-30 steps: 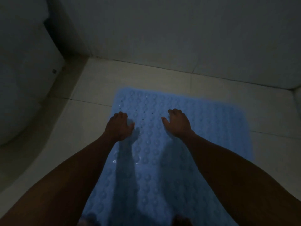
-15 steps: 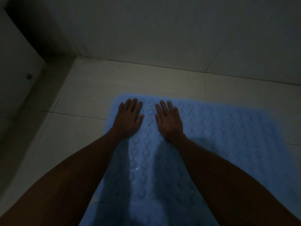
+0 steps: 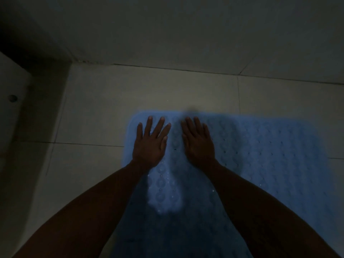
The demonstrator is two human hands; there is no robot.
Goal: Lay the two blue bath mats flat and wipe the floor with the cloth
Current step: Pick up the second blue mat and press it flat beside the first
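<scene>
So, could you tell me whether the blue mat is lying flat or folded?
Flat: the mat lies spread on the floor, both palms pressed on it.

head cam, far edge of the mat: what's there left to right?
White fixture with round dark cap → bare pale floor tile → left hand flat on the blue bubbled bath mat → right hand, also flat.
</scene>
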